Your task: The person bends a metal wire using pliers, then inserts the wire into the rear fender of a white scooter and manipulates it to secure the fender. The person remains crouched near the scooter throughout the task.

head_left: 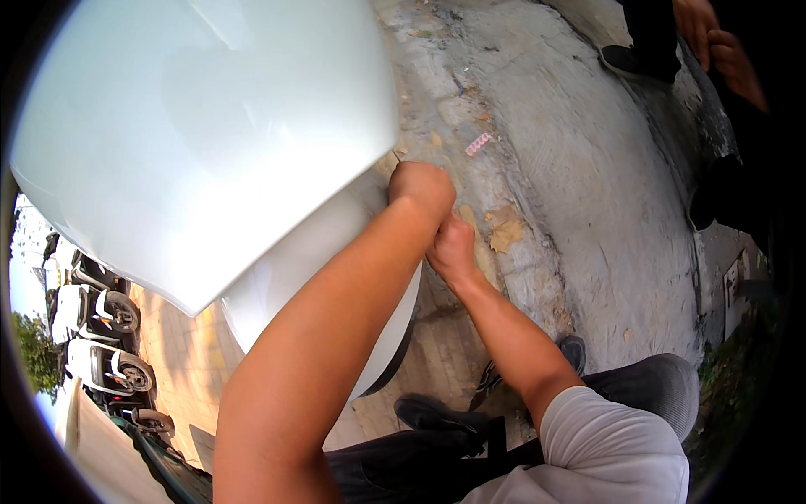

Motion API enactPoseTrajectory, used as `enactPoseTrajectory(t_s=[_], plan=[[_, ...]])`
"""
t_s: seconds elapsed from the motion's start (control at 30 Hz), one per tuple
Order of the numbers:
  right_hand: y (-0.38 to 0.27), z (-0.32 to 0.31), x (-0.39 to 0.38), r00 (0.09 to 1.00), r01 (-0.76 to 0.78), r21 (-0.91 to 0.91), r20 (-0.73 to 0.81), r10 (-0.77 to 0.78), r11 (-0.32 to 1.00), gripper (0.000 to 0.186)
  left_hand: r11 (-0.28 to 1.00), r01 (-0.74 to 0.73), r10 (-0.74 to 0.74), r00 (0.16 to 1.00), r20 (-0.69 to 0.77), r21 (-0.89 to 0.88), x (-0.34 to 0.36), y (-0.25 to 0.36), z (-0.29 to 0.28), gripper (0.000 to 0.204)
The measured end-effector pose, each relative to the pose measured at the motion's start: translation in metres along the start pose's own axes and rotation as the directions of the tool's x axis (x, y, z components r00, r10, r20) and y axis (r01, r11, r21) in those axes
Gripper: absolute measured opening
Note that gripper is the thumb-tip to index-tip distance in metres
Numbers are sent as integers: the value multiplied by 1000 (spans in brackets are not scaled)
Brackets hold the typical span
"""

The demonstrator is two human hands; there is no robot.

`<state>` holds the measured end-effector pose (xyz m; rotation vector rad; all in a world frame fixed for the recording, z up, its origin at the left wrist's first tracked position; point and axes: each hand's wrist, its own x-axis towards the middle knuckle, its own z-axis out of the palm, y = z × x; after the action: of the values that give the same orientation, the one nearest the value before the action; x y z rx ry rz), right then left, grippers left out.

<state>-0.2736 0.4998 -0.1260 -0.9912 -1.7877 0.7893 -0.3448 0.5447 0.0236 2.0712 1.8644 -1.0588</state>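
Note:
A large glossy white panel (210, 126) fills the upper left, and a second white curved piece (277, 294) sits under its lower edge. My left hand (420, 189) is closed at the panel's right corner, where a thin edge or rod shows just above the knuckles; what it grips is hidden. My right hand (453, 252) is closed just below and to the right of the left one, by the lower piece's edge; its fingers are partly hidden behind my left hand and forearm, and what they hold cannot be made out.
Another person's hands (726, 55) and dark shoes (630, 63) are at the upper right, on a raised concrete kerb (604, 210). Several parked white scooters (101, 361) line the paved ground (176, 353) at the left, near a beige covering (84, 420). My shoe (428, 412) is below the white pieces.

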Motion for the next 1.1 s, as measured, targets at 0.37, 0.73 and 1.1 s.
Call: enactPoseTrajectory(t_s=[0.37,0.73,1.1], plan=[[3,-19,26,457,-794,535,839,296,-289,16,996,34,-31,999,33,-78,6,-1,2,21],[-20,-13,14,951,-278,108,172,257,954,13,994,66,-59,994,87,-83,-3,-2,-8,23],[0,-31,42,210,-859,246,969,129,-450,29,995,19,-6,991,134,-95,5,-7,-7,22]])
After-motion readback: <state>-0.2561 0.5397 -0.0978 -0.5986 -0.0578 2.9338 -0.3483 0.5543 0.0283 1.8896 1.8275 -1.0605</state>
